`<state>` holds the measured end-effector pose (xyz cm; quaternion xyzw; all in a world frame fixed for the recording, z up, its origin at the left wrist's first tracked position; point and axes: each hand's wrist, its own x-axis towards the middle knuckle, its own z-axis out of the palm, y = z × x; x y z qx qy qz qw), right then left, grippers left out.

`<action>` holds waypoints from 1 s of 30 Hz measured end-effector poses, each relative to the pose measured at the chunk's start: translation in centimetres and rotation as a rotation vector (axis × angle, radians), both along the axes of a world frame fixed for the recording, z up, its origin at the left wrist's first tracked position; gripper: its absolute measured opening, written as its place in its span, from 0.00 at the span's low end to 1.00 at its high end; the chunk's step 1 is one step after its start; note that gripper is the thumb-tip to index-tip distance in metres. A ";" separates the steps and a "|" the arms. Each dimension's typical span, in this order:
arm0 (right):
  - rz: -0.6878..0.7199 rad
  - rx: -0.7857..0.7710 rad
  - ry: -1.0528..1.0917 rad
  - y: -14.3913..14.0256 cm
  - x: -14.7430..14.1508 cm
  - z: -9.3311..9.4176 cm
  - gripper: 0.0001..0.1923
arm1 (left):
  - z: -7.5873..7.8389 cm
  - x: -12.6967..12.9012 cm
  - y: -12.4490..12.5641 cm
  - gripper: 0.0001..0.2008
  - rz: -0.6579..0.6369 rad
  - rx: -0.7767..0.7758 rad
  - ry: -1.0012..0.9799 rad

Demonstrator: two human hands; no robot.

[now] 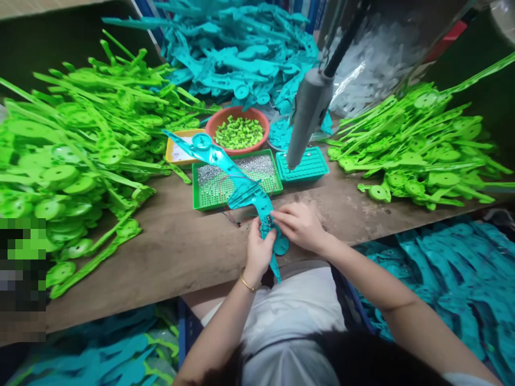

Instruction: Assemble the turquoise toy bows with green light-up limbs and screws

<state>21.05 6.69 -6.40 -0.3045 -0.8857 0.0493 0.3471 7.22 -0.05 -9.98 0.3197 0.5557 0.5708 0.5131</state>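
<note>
A long teal plastic shell piece, molded with a round disc and a pointed tail, lies slantwise from the trays down to the table's front edge. My left hand is closed around its lower part, with the thumb on top. The fingertips of my right hand are pinched together at the shell's right edge, beside a small dark part set in it. What those fingers hold, if anything, is hidden. Thin red and dark wires trail from the shell's left side onto the table.
A green basket of small metal screws sits under the shell's upper part. Behind are an orange bowl of green bits and a yellow tray. A grey hanging screwdriver points at a teal basket. Green pieces pile up both sides.
</note>
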 end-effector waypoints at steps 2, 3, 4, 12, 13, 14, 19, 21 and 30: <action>-0.193 -0.024 0.173 2.2 1.9 0.7 0.11 | 0.3 0.1 -0.1 0.18 -0.041 -0.041 -0.090; -0.332 -0.048 0.266 3.8 2.9 1.1 0.11 | 0.4 0.1 -0.1 0.19 -0.060 -0.059 -0.125; -0.474 -0.066 0.331 5.6 3.8 1.5 0.11 | 0.6 0.1 -0.1 0.19 -0.071 -0.072 -0.145; -0.635 -0.303 -0.175 16.2 5.0 1.8 0.09 | 0.9 0.1 0.0 0.21 -0.067 -0.072 -0.143; -0.617 -0.293 -0.164 16.1 4.9 1.8 0.08 | 0.8 0.1 0.0 0.21 -0.062 -0.070 -0.142; -0.589 -0.281 -0.121 15.7 4.9 1.9 0.06 | 0.8 0.1 0.0 0.22 -0.058 -0.068 -0.142; -0.453 -0.392 0.376 9.8 4.3 2.3 0.04 | 0.7 0.3 0.0 0.21 -0.048 -0.059 -0.147; -0.330 -0.615 0.497 6.2 3.2 2.0 0.06 | 0.7 0.3 0.0 0.21 -0.053 -0.069 -0.144; 0.036 -0.455 0.279 -1.1 -2.0 -1.0 0.08 | -0.3 -0.1 0.2 0.17 0.006 0.046 0.109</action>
